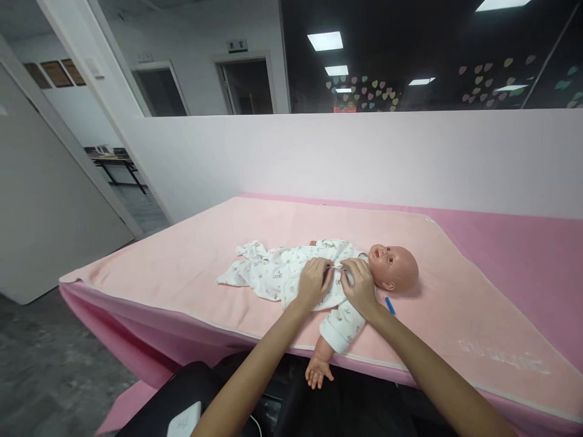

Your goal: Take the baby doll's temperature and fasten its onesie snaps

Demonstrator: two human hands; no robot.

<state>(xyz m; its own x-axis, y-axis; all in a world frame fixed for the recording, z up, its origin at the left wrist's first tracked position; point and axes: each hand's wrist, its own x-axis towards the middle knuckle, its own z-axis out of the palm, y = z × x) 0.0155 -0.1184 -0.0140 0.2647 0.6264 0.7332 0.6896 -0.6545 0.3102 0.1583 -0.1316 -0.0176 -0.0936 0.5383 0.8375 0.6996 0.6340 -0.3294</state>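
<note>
On the far left, the peach blanket is spread over the counter. Next come the flat white legs of the baby suit. The doll wearing it lies face up, the long way from left to right, with its feet end to the left. Its tummy and chest are right in front of the person, under the hands.

The left hand is over the tummy side, so it is nearer the feet end. Between the hands is a thin white string, and both hands look pinched on it, with a small gap between them. Below, the doll's near arm sticks out toward the person, its little hand past the counter's edge. The right hand is over the upper chest, so it is nearer the doll's head. A small blue stick lies just beside the right wrist.
</note>
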